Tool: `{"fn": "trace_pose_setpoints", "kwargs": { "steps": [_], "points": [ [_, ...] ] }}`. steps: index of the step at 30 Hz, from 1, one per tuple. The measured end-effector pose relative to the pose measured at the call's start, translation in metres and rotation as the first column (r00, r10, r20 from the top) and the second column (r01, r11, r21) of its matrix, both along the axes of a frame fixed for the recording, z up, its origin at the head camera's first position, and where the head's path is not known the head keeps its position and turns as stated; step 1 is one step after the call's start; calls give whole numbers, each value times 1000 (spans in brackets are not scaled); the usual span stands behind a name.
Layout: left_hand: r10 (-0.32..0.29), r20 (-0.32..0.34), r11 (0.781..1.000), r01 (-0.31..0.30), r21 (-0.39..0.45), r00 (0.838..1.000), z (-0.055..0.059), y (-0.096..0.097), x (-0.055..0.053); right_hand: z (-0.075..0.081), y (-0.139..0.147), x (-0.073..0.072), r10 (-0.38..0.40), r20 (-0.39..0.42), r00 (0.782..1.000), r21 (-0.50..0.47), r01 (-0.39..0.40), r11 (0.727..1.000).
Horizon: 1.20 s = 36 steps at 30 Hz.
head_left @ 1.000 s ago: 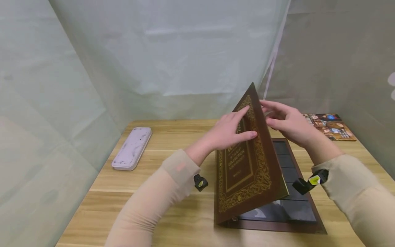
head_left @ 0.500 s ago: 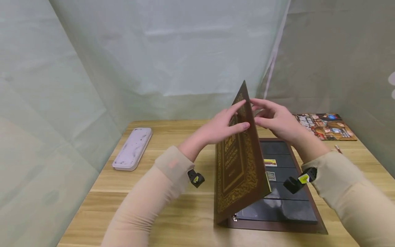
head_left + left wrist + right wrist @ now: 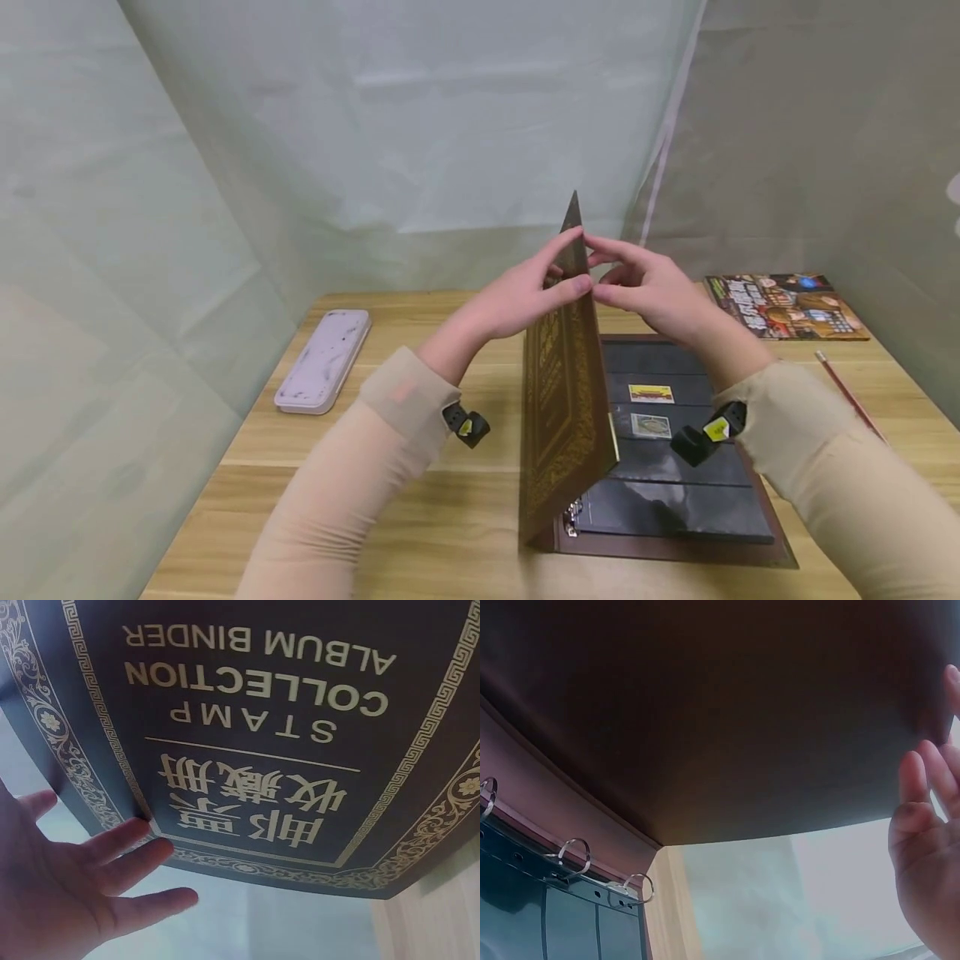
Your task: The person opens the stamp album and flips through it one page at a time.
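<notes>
A dark brown stamp album (image 3: pixel 558 400) stands on the table with its front cover raised nearly upright. Gold lettering on the cover's outer face reads "Stamp Collection Album Binder" in the left wrist view. My left hand (image 3: pixel 517 293) touches that outer face near the free edge, fingers extended and spread. From the inner side, my right hand (image 3: pixel 660 292) has its fingertips at the same edge, fingers loosely bent. Below lies a black pocket page (image 3: pixel 697 508) holding a yellow-and-red stamp (image 3: pixel 651 393) and a paler stamp (image 3: pixel 650 426). Metal rings (image 3: pixel 576 855) show along the spine.
At the left of the wooden table (image 3: pixel 360 500) lies a pale, closed tin case (image 3: pixel 322 360). A colourful comic-style booklet (image 3: pixel 787 308) lies at the back right, with a red pencil (image 3: pixel 851 392) in front of it, partly behind the right sleeve. Pale sheeting (image 3: pixel 480 150) hangs around the table.
The cover has swung up and left from a slant over the page to nearly upright, both hands moving left with it. The two stamps, the rings and the pencil have come into sight.
</notes>
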<state>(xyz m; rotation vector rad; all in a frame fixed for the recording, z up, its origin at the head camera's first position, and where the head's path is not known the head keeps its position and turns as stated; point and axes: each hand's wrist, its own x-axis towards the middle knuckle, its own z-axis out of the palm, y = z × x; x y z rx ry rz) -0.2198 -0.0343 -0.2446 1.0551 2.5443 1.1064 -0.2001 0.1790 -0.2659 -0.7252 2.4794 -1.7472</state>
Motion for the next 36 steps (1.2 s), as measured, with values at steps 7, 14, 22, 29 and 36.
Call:
{"fn": "trace_pose_setpoints", "kwargs": {
  "steps": [7,14,22,29,36],
  "points": [
    [82,24,996,-82,-22,996,5,-4,1,0,-5,-2,26,39,999,7,-26,1000],
    [64,19,998,-63,-24,998,6,-7,0,-1,-7,-5,19,49,999,24,-20,1000],
    [54,13,998,-54,-18,998,6,-6,1,-4,-6,-6,29,64,998,56,-33,998],
    [61,25,998,-61,7,998,4,-9,1,-11,1,-6,35,54,998,55,-38,998],
    [82,37,996,-83,31,996,1,-15,0,-17,9,-7,16,29,999,70,-18,997]
  ]
}}
